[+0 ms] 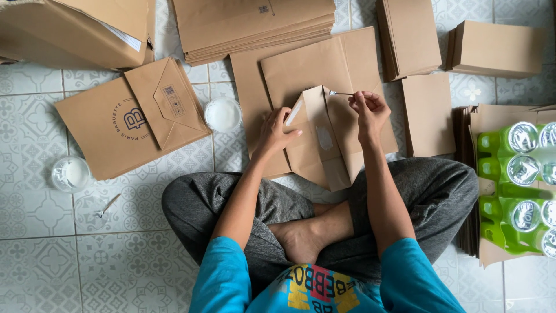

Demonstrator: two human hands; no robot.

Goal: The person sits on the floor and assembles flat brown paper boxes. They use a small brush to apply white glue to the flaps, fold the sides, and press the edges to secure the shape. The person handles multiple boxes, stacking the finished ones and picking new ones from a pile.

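- A shallow clear tub (70, 173) of white paste sits on the tiled floor (35, 255) near the left edge, with a small stick (108, 204) lying just to its right.
- A finished brown paper bag (130, 124) lies flat on the floor at upper left, its folded bottom flap turned up; a heap of loose brown paper (75, 29) fills the top left corner behind it.
- A second round tub of white paste (223, 114) stands between that bag and the sheet being worked on, close to the left hand.
- The left hand (274, 132) comes forward on a nearly straight forearm from the bent left knee. It lies palm down with fingers spread, pressing the folded flap of the half-made bag (317, 136) flat against the floor; it grips nothing, it only holds the paper down.
- The half-made bag lies in the middle of the floor just ahead of the crossed legs, partly over a larger flat brown sheet (341, 61); its flap shows a pale smear.
- The right hand (367, 109) is raised a little above the paper, wrist bent, fingers pinched shut on a thin brush (340, 93) whose tip points left over the top edge of the flap. The two hands are apart, the flap between them.
- Stacks of flat brown bags (255, 26) line the top edge, with more stacks (408, 37) to the right.
- At the right edge, clear plastic cups in green shrink wrap (509, 185) rest on more brown paper.
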